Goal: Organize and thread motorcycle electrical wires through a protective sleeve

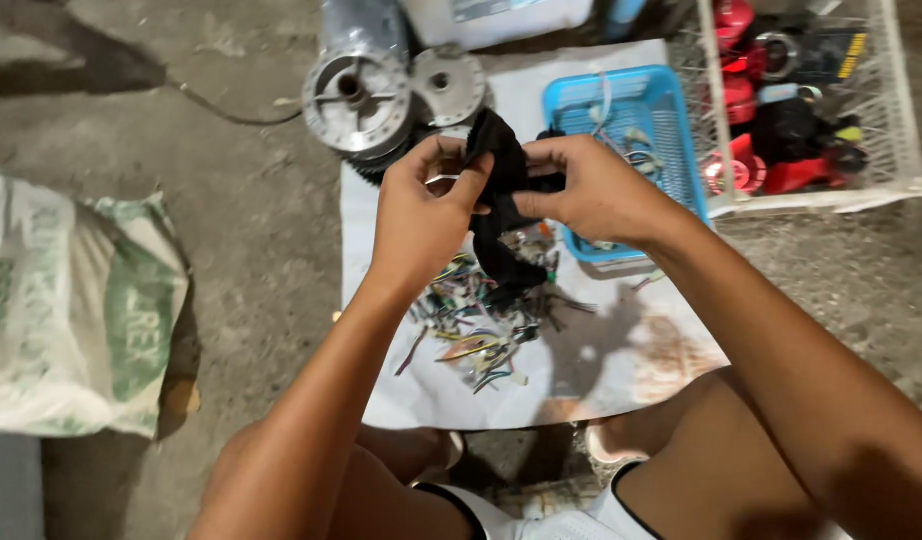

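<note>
Black sleeving (503, 200), a limp strip of what looks like fabric or soft wrap, hangs between both hands above a white sheet (621, 350) spread on the concrete floor (251, 230). It folds and droops under its own weight, so I judge it light, soft and without any stiffness; it would not slip easily, and it seems in no danger of breaking, though thin wires may run inside it, which cannot be made out here. The left hand (418, 215) pinches its upper end between thumb and forefinger, fingers pressed together on the material. The right hand (591, 195) holds it just beside, fingers closed on the middle part, while the lower end dangles toward a heap of cut coloured wire scraps (476, 320) on the sheet. The best hold, to my judgement, is a two-handed pinch close together, as a single grip would leave the rest swinging.

A blue plastic basket (671, 120) sits just behind the right hand. Round metal motor housings (359, 100) lie beyond the left hand, a white wire crate (906, 150) with red and black tools stands at far right, and a woven sack (71, 300) lies well apart to the left.
</note>
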